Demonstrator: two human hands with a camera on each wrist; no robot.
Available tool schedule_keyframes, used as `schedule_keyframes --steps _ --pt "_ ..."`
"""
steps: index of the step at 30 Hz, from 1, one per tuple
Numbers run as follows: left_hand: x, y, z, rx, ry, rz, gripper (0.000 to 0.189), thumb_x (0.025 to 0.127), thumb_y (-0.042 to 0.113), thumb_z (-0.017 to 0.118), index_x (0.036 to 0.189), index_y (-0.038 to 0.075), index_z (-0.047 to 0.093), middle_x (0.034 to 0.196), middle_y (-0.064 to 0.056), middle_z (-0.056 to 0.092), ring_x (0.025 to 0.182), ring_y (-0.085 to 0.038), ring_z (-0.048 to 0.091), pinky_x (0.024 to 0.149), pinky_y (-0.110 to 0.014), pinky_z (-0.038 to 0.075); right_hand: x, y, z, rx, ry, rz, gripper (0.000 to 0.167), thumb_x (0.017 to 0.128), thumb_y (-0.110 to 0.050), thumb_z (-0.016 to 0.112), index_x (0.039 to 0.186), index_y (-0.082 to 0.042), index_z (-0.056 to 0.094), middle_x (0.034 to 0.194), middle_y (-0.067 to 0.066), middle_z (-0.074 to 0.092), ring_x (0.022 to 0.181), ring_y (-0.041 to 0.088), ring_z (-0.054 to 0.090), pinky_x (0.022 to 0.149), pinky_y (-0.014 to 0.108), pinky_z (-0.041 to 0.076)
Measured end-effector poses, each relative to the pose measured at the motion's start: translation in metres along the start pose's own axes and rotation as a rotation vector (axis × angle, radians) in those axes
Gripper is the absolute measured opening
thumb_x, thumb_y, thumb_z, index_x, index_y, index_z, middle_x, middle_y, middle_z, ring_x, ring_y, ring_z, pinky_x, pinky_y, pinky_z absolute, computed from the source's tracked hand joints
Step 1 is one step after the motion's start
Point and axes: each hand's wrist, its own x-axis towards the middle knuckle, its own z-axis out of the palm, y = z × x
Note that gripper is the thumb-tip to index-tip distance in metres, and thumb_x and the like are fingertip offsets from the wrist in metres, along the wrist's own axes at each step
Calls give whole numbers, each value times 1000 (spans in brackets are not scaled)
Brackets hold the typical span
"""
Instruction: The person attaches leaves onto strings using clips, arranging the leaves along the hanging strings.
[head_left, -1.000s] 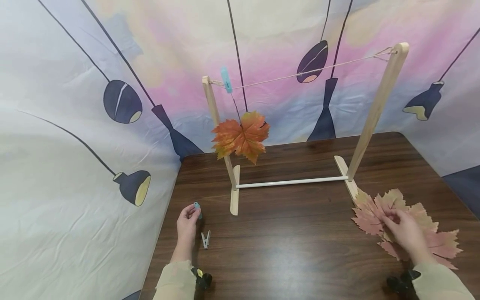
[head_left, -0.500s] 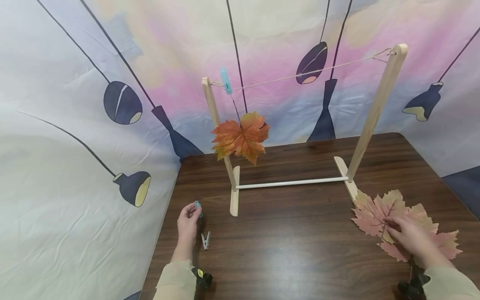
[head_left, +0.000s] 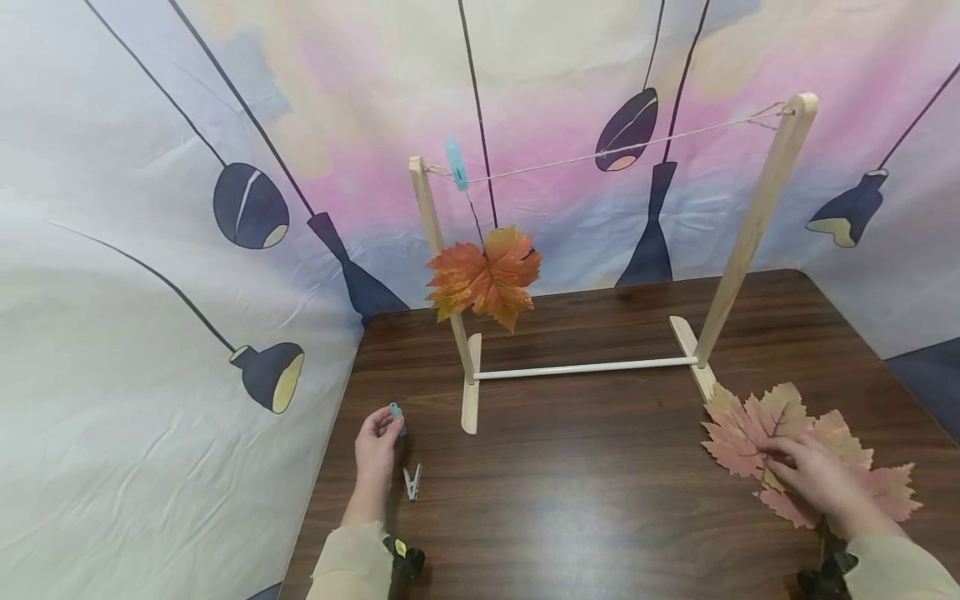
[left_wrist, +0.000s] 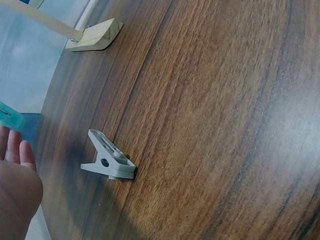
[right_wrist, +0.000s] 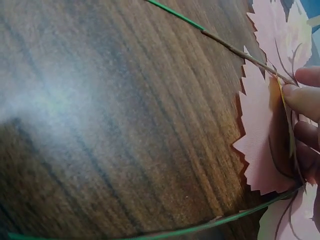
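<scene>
On the left of the table, my left hand (head_left: pixel 375 446) pinches a light blue clothespin (head_left: pixel 396 414) between thumb and fingers. A grey clothespin (left_wrist: pixel 110 157) lies just beside that hand on the wood. Over on the right, my right hand (head_left: pixel 813 475) is at several overlapping pink and yellow artificial maple leaves (head_left: pixel 738 437). Its thumb and fingers pinch one maple leaf near where the stem (right_wrist: pixel 235 50) joins it; the fingertips are partly cut off in the right wrist view. An orange maple leaf (head_left: pixel 491 275) hangs from the string (head_left: pixel 555 167) by another blue clothespin (head_left: pixel 456 165).
A wooden frame stands at the back of the table (head_left: pixel 570 483), with a left post (head_left: pixel 424 200), a right post (head_left: pixel 757 225) and a white crossbar (head_left: pixel 585 367). The leaves lie against its right foot (head_left: pixel 690 342). A patterned cloth (head_left: pixel 150 375) hangs behind.
My right hand has shifted slightly to the right and nearer over the leaves, its fingers staying at them. The left hand keeps its place with the clothespin.
</scene>
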Motion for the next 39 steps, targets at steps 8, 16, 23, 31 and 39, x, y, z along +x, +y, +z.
schedule_keyframes --steps 8,16,23,31,39 --pt "1 0 -1 6 -29 -17 40 92 22 60 126 2 49 117 -10 51 102 -17 47 77 -16 42 -4 2 9 -28 144 -211 27 63 8 77 72 -16 67 81 -4 45 72 1 41 57 27 40" --pt "1 8 2 -23 -38 16 40 92 21 61 125 2 49 115 -7 51 100 -14 48 79 -16 43 -2 4 5 -33 84 -233 27 67 5 77 74 -18 66 83 -4 45 73 0 41 57 26 41" --pt "-1 22 4 -66 -49 46 40 92 22 61 125 3 49 115 -6 50 102 -16 47 81 -16 43 5 -11 -14 -32 -17 -80 10 78 -6 73 82 -14 68 88 3 50 77 15 52 62 33 45" --pt "-3 29 6 -83 -52 62 39 93 18 60 125 1 48 114 -6 50 101 -15 47 83 -16 42 13 -27 -33 10 105 -88 6 81 -12 73 87 -13 71 88 2 53 79 7 47 63 29 40" --pt "-4 42 7 -99 -67 96 46 93 19 60 134 4 45 116 -5 49 102 -14 46 85 -14 42 26 -46 -53 102 182 -122 6 83 -9 70 89 -10 69 92 -3 55 77 -7 46 63 18 39"
